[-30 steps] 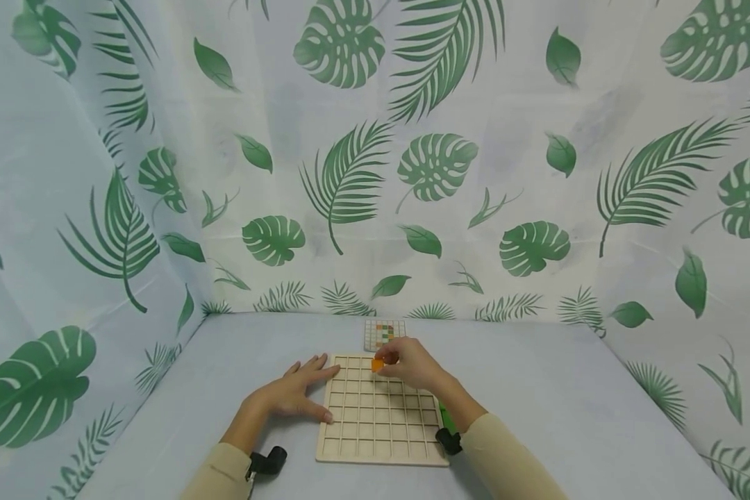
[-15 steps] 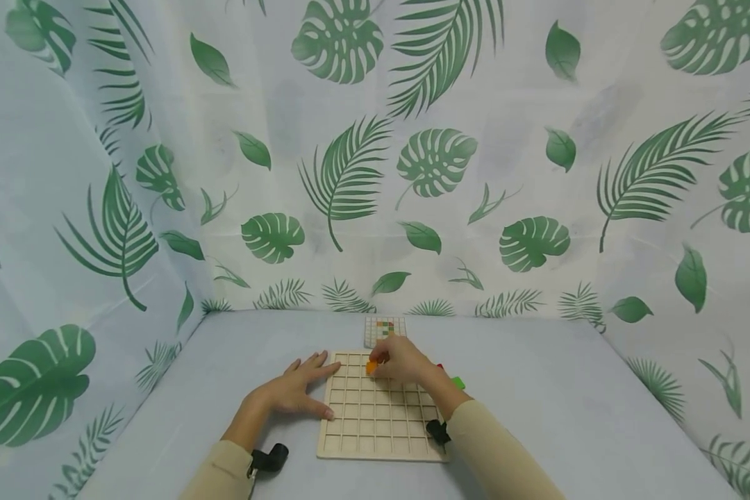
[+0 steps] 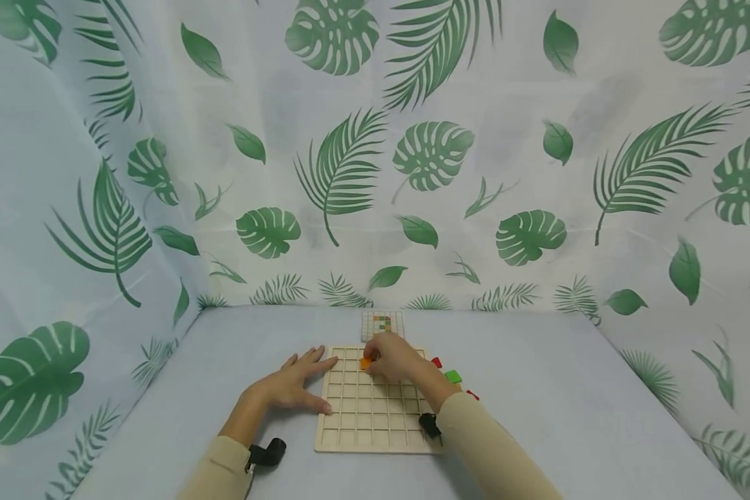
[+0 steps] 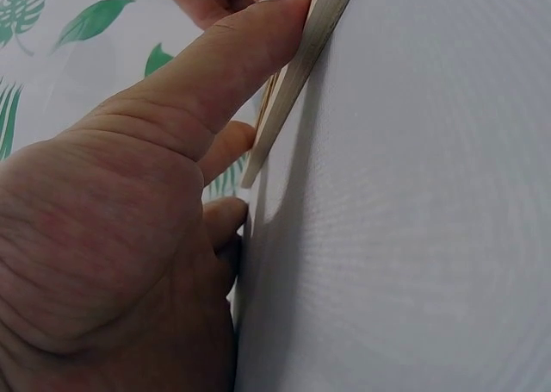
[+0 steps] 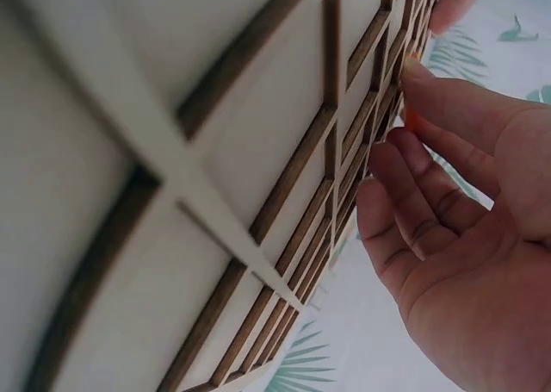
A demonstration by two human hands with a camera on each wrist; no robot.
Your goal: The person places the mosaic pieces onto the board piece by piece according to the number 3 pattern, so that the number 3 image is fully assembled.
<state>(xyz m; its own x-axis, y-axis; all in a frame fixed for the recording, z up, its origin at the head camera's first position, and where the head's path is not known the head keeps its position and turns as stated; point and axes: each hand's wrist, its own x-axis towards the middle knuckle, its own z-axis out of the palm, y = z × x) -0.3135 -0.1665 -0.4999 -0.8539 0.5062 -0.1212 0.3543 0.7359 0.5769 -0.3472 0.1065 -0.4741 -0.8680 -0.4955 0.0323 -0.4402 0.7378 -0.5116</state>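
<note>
A light wooden grid board [image 3: 357, 421] with square recesses lies on the table in the head view. My right hand [image 3: 395, 357] pinches an orange square tile [image 3: 365, 363] between thumb and fingers at a cell in the board's far row. In the right wrist view only a sliver of the orange tile [image 5: 411, 116] shows beside the thumb. My left hand [image 3: 290, 386] rests at the board's left edge, its fingers spread and the thumb on the rim. The left wrist view shows that thumb [image 4: 215, 69] along the board's side [image 4: 301, 73].
Behind the board lies a small pattern card [image 3: 371, 326] with coloured squares, partly hidden by my right hand. To the right of the board are a red tile [image 3: 436, 362], a green tile [image 3: 453, 376] and another red piece [image 3: 472, 394]. A leaf-print curtain [image 3: 375, 173] encloses the table.
My right hand has moved slightly left with the orange tile, lower onto the far row. The pieces right of the board have come into view from behind the right arm. My left hand stays put.
</note>
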